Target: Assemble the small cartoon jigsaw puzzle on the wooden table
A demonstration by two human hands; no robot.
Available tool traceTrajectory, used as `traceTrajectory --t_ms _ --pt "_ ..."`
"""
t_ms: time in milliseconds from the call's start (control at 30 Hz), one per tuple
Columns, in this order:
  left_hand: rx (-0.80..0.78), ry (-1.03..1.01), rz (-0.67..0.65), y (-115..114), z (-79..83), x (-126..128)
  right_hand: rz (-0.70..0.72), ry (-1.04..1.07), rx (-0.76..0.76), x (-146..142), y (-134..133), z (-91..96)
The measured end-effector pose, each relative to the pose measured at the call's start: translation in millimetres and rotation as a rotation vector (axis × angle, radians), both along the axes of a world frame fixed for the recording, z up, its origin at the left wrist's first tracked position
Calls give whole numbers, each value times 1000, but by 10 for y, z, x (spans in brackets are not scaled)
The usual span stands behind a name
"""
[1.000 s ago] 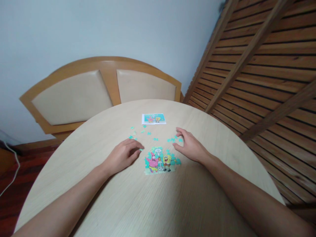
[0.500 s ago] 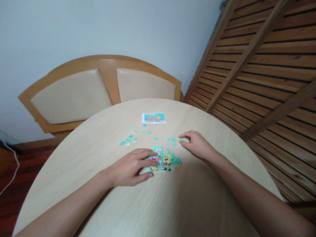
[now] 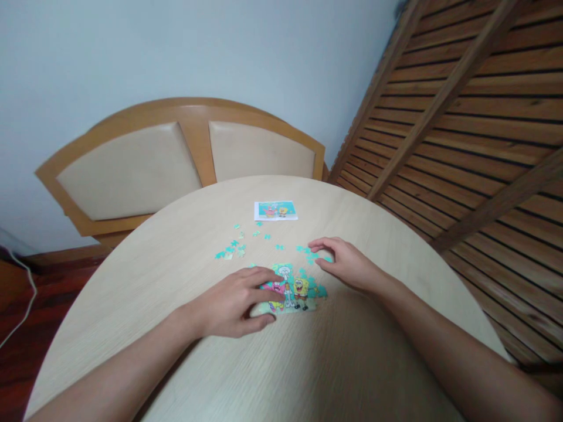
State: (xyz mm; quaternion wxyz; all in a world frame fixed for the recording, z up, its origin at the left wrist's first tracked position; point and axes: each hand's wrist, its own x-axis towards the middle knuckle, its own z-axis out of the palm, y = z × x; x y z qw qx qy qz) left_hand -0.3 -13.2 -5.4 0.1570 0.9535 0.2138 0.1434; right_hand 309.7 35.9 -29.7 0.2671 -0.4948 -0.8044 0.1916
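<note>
A partly built cartoon jigsaw (image 3: 297, 288) lies flat in the middle of the round table (image 3: 281, 357). My left hand (image 3: 240, 302) rests on its left edge, fingers stretched out over the picture and thumb along the near side. My right hand (image 3: 345, 264) sits just beyond the jigsaw's upper right corner, thumb and curled fingers closing around a loose teal piece (image 3: 313, 256); whether it grips one is unclear. More loose teal pieces (image 3: 232, 250) are scattered to the far left of the jigsaw.
A small reference picture (image 3: 275, 210) lies further back on the table. A wooden bench with padded backrests (image 3: 176, 158) stands behind it. A slatted wooden wall (image 3: 475, 129) rises on the right. A white cable (image 3: 20, 293) runs over the floor at left.
My left hand slid right from the loose pieces onto the jigsaw's left edge. My right hand drew in slightly and curled its fingers around the loose pieces near the jigsaw's corner.
</note>
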Motion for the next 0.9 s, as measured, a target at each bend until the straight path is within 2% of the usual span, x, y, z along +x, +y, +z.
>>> traceTrajectory --t_ms 167,633,767,900 --pt "0 -14 -4 -1 3 2 -118 -89 65 10 -7 -10" --pt "-3 -10 -25 -6 3 21 -96 -70 67 -4 18 -114" --pt "-5 -11 -27 -5 1 15 -107 -95 78 -17 4 -78" --pt "-7 -17 -26 -3 -6 8 -37 -166 102 -48 -20 2"
